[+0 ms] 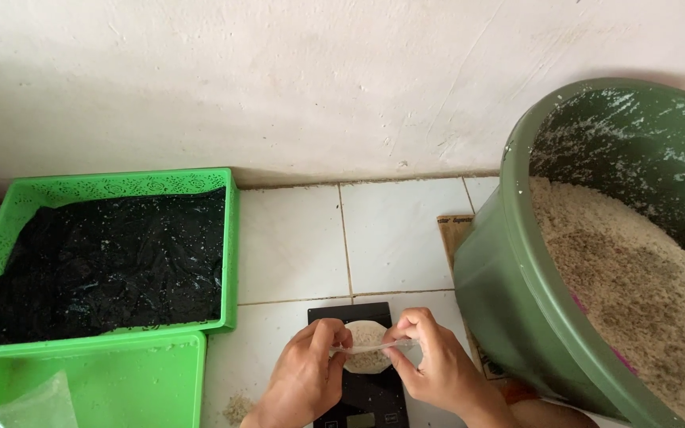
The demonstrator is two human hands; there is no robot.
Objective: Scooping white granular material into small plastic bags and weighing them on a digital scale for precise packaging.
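Observation:
A small clear plastic bag (366, 357) filled with pale grain stands on a black digital scale (358, 400) on the white tiled floor. My left hand (309, 376) pinches the left side of the bag's mouth. My right hand (434, 361) pinches the right side, stretching the opening flat between them. Both hands hover just above the scale at the bottom centre of the head view.
A big green tub (517, 317) holding pale grain (636, 293) stands at the right. A green perforated tray (112, 184) lined with black plastic sits at the left, with a second green tray (136, 380) and a clear bag (37, 406) below it. A white wall runs behind.

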